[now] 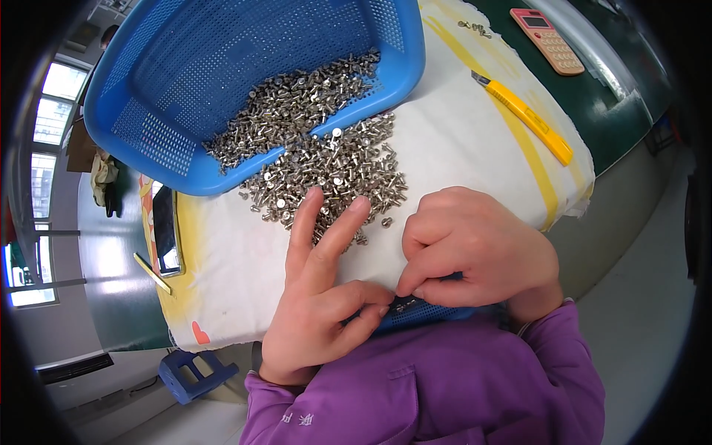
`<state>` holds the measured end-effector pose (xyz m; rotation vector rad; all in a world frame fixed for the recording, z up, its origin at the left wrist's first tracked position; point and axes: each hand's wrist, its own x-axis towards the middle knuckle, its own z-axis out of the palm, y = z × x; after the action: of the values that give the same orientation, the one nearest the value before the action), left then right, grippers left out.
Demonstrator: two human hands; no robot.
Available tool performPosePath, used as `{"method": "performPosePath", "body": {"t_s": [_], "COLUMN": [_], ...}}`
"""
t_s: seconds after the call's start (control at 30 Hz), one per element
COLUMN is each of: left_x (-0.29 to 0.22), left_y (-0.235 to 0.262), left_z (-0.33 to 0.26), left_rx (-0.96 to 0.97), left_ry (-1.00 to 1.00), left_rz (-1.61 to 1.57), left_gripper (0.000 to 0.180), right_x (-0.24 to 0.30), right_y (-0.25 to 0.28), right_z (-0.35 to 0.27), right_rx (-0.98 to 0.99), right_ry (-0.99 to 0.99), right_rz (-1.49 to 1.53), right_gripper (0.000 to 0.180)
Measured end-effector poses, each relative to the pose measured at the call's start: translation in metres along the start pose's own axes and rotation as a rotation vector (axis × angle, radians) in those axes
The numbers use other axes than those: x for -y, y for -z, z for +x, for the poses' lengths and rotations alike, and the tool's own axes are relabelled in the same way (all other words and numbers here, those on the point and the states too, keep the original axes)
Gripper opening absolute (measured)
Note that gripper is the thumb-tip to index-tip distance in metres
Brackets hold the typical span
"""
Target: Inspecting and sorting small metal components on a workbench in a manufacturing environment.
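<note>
My left hand [319,304] pinches with thumb and forefinger, while two other fingers stretch up toward a pile of small silvery screws [348,174]. Close beside it, my right hand [475,252] is closed in a pinch too, with the fingers curled. What the fingertips hold is too small and too hidden to make out. A little dark bit shows between the two pinches, just above the blue mesh edge of a second basket [426,313] by my lap. Beyond the pile, a large blue plastic basket [245,37] lies tipped toward me, with many more screws inside.
White cloth with yellow tape [237,289] covers the work surface. A yellow utility knife [530,122] lies at the right, a pink calculator [547,42] beyond it. A phone-like dark slab [167,230] lies at the left edge. A blue stool [194,374] stands below on the left.
</note>
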<state>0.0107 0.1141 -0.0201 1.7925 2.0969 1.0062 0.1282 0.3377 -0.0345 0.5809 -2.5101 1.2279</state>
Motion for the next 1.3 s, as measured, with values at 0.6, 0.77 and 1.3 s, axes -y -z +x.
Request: {"method": "performPosePath", "body": {"t_s": [0.6, 0.77, 1.3], "left_x": [0.002, 0.000, -0.002], "left_y": [-0.020, -0.019, -0.019], "left_z": [0.001, 0.000, 0.000], "left_rx": [-0.293, -0.278, -0.276], "left_ry": [0.239, 0.252, 0.236], "left_rz": [0.241, 0.216, 0.222], "left_gripper": [0.026, 0.023, 0.028], "right_x": [0.012, 0.012, 0.012], "right_y": [-0.042, -0.042, -0.041], "right_z": [0.014, 0.013, 0.009], "right_rx": [-0.356, -0.394, -0.391], "right_ry": [-0.216, -0.250, -0.212], "right_rz": [-0.335, -0.382, -0.389], "right_gripper": [0.014, 0.014, 0.021]}}
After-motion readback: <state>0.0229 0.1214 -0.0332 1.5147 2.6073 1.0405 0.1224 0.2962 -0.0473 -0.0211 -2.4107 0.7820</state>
